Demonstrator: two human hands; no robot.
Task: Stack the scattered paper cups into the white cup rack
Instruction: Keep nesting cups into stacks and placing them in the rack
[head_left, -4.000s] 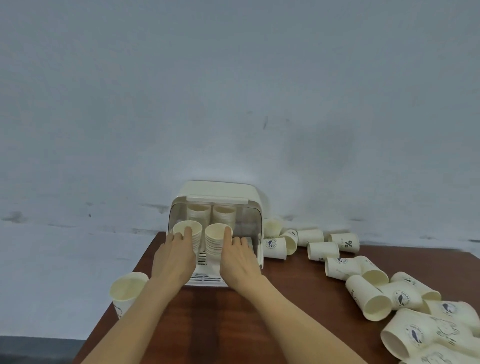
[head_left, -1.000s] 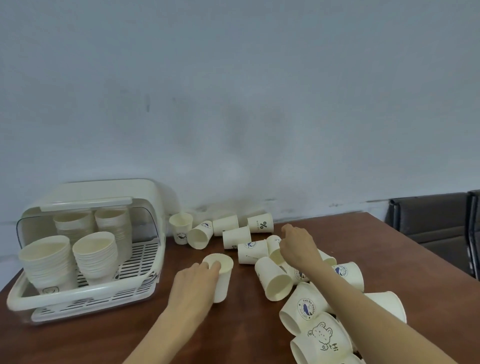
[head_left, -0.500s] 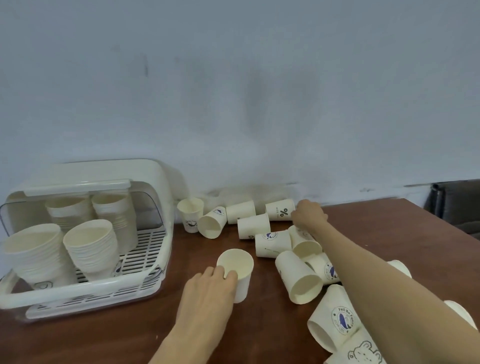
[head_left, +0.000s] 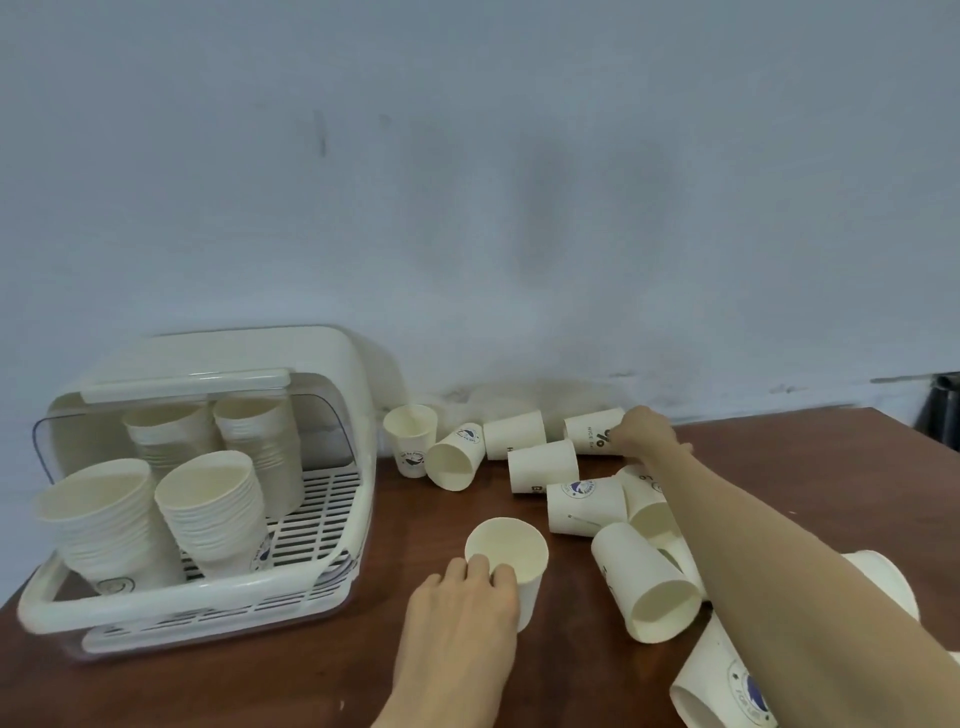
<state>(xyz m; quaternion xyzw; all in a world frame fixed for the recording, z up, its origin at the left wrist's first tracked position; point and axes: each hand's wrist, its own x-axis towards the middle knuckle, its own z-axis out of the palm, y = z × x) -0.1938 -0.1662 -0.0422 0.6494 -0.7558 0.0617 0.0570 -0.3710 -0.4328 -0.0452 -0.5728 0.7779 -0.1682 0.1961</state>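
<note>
A head-worn camera looks down at a brown wooden table (head_left: 311, 691). Nearest the viewer, the left hand (head_left: 460, 613) holds an upright paper cup (head_left: 511, 558), its fingers curled round the cup's near side and over the rim. To the right of this hand, the right forearm crosses above a heap of tipped cups (head_left: 644, 587) lying on their sides, mouths facing various ways; one more printed cup (head_left: 722, 686) lies at the lower right edge, beneath the arm. To the left of the left hand stands the white cup rack (head_left: 208, 597), its clear lid (head_left: 187, 387) raised, with four leaning stacks of nested cups (head_left: 213, 514) on its slotted floor. Farther away, the right hand (head_left: 641, 434) reaches out and grips a cup on its side marked with a percent sign (head_left: 589, 428); the fingers' exact placement is hidden by the back of the hand. Left of that hand, more cups lie in a row, ending in a small upright cup (head_left: 410, 439) just beside the rack. A pale grey wall (head_left: 467, 182) rises behind everything.
</note>
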